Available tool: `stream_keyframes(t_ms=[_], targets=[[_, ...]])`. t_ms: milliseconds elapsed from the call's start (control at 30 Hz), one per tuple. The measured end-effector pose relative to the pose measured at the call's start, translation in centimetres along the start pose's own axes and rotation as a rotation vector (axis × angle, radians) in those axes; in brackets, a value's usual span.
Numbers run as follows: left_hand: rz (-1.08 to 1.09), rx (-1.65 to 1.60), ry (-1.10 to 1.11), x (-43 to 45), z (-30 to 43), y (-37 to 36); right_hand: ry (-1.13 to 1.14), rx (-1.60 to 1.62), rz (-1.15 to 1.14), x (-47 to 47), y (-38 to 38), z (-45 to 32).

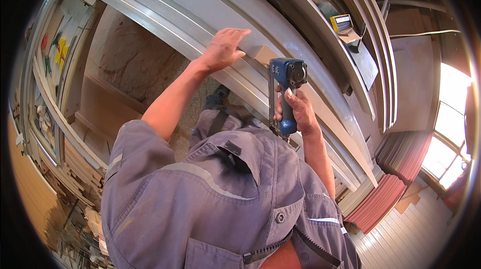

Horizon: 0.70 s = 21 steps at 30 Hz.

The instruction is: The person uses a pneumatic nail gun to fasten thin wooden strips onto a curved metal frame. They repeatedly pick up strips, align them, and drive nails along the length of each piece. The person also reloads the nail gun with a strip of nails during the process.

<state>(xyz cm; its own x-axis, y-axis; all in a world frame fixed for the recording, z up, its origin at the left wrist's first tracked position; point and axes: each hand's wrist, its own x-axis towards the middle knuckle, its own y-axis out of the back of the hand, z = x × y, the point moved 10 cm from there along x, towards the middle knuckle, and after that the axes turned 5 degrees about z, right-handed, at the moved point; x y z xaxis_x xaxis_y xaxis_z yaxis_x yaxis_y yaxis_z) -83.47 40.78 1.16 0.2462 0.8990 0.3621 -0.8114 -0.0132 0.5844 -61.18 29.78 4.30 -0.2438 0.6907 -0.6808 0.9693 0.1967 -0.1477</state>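
My right hand [298,109] grips the dark handle of a blue pneumatic nail gun [287,73], its round cap towards me. A pale wooden strip [334,126] runs beneath the tool and along the metal bench; its near-left end [263,55] shows just left of the tool's head. My left hand [225,49] is over the bench's long metal rails [180,24], left of that end, with thumb and fingers apart and nothing held. Whether its palm touches the metal cannot be made out. The nail gun's nose is hidden.
Behind the bench, a ledge carries a small yellow box [341,23]. Stacked reddish panels [383,201] stand at the right, near a bright window [449,118]. Tools, including green-handled pliers [47,66], lie on a shelf at left. Boards [109,100] lean below the bench.
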Motion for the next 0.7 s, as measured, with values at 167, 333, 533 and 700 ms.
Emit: stream_keyframes(t_ms=[167,333,533,700], targets=[[0.275,0.053,0.185,-4.4,-1.3,6.1,0.015,-0.004,0.006,1.1,-0.3,-1.3],[0.389,-0.013,0.348,-9.0,-2.2,8.1,0.023,0.008,0.007,2.8,-0.1,-2.2],[0.457,-0.067,0.410,-11.2,-2.3,9.1,-0.015,-0.004,-0.049,2.2,-1.3,-2.1],[0.449,-0.029,0.396,-9.9,-2.0,7.9,0.004,0.006,-0.065,1.0,-0.2,-1.4]])
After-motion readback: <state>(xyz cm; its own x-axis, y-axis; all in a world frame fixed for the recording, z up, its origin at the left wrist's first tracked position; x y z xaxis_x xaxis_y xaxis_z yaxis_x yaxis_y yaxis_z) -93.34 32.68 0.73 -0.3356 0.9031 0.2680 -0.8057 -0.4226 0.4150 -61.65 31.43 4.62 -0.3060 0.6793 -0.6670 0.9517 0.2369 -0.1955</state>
